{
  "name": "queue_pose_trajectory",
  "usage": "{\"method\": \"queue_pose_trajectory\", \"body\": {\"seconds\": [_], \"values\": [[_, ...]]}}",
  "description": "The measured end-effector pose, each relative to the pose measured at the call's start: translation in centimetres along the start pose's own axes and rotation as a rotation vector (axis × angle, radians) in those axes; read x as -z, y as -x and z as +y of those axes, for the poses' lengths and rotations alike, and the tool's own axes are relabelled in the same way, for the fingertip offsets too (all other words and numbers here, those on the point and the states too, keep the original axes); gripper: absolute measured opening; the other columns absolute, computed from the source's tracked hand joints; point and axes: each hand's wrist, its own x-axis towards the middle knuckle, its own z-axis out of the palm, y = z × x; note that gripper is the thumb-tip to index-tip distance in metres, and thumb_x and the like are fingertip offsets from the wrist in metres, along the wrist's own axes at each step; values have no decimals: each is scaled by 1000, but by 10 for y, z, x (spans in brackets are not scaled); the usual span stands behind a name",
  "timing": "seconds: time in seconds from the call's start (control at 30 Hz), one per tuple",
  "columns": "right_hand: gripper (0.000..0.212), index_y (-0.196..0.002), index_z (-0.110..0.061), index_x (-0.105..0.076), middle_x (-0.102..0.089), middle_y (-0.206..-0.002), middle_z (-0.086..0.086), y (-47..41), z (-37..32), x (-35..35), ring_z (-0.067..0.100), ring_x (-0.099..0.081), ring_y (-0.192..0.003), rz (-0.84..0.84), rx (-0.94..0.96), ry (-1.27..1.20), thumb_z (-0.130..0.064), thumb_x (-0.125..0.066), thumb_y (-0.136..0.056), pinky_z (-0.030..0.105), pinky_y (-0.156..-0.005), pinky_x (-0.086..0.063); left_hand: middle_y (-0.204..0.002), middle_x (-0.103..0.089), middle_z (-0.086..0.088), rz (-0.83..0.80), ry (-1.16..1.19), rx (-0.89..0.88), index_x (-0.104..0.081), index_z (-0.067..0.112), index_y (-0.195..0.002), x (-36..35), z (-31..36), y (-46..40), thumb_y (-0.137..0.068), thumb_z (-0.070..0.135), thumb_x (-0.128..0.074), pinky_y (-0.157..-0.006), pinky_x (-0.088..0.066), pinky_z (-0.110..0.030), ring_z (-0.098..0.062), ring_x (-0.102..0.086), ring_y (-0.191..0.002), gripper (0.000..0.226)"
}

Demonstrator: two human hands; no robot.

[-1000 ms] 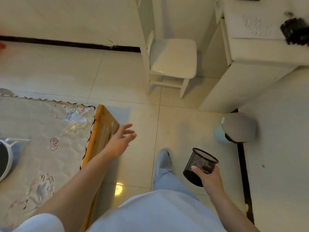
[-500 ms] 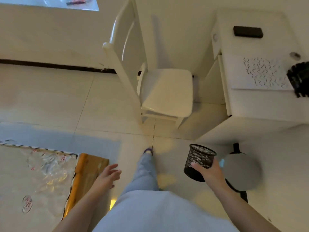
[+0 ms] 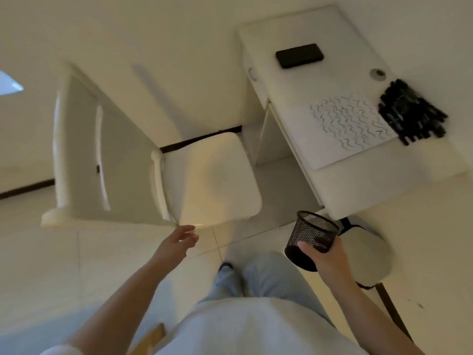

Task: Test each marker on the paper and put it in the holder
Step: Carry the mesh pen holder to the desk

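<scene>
Mesh holder (image 3: 311, 238) sits gripped in my right hand (image 3: 326, 257), carried toward the worktop (image 3: 371, 185) where markers (image 3: 412, 112) flank the paper (image 3: 340, 134); my left hand (image 3: 176, 243) hangs open, empty

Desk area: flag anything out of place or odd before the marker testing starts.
The mesh holder is not on the desk; the right hand carries it, empty, above the floor. The markers lie in a loose pile beside the paper, which is already covered in squiggles.
</scene>
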Motion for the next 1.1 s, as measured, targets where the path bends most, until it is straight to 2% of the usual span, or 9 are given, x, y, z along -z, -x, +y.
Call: {"method": "queue_pose_trajectory", "body": {"seconds": [0.1,0.2,0.3,0.5,0.6,0.7,0.8,0.93,1.1], "values": [[61,-119,-13,-49,-62,-107,3,-24,-19,9,19,-60,-95,49,35,-17,-22,-80,-67,32,-76,-48,-107,-60,-4,-49,-66,-15,-55,21,-114,-15,45,-34,-88,19,-55,-78,-40,-31,-22,-56,-102,25],[67,-123,-16,-44,-59,-107,-3,-55,-29,24,16,-58,-96,84,37,-71,-26,-80,-67,24,-71,-45,-108,-61,-4,-87,-165,-47,-54,22,-115,-44,80,-64,-89,22,-54,-84,-41,-34,-23,-56,-104,26],[71,-126,-15,-42,-58,-110,-1,-86,-39,44,18,-58,-96,99,2,-118,-26,-80,-67,29,-74,-45,-105,-62,-1,-142,-288,-70,-53,25,-115,-81,113,-80,-89,25,-54,-89,-40,-35,-20,-57,-103,26],[76,-128,-12,-39,-55,-111,2,-142,-57,82,19,-53,-95,196,-65,-159,-29,-80,-66,30,-76,-42,-94,-62,9,-201,-450,-197,-54,30,-109,-141,182,-106,-88,25,-54,-75,-44,-27,-16,-57,-91,21],[80,-130,-11,-37,-55,-118,5,-163,-58,95,24,-54,-104,241,-90,-244,-30,-80,-66,36,-85,-46,-97,-60,12,-248,-552,-252,-51,34,-110,-156,209,-108,-89,30,-52,-72,-45,-25,-15,-58,-88,21],[80,-130,-11,-38,-56,-121,7,-175,-55,103,26,-54,-108,275,-122,-350,-31,-80,-65,43,-93,-46,-98,-57,16,-266,-675,-299,-50,32,-112,-162,238,-110,-90,32,-51,-70,-42,-21,-7,-55,-86,23],[83,-131,-14,-36,-55,-119,4,-182,-52,109,23,-53,-103,305,-129,-379,-37,-80,-65,39,-90,-45,-101,-57,12,-260,-798,-362,-50,28,-114,-172,270,-117,-90,31,-52,-74,-37,-20,-9,-55,-92,25],[85,-130,-13,-34,-53,-116,3,-191,-50,118,19,-50,-97,387,-131,-449,-35,-81,-62,35,-86,-44,-101,-56,11,-315,-911,-450,-49,25,-118,-202,307,-124,-91,28,-52,-69,-39,-13,-9,-55,-91,28],[85,-132,-13,-34,-52,-123,7,-197,-51,120,24,-52,-107,470,-112,-507,-32,-81,-64,37,-90,-45,-109,-55,9,-454,-1086,-530,-46,28,-120,-245,344,-137,-90,35,-50,-68,-41,-12,-5,-54,-91,31]]}}
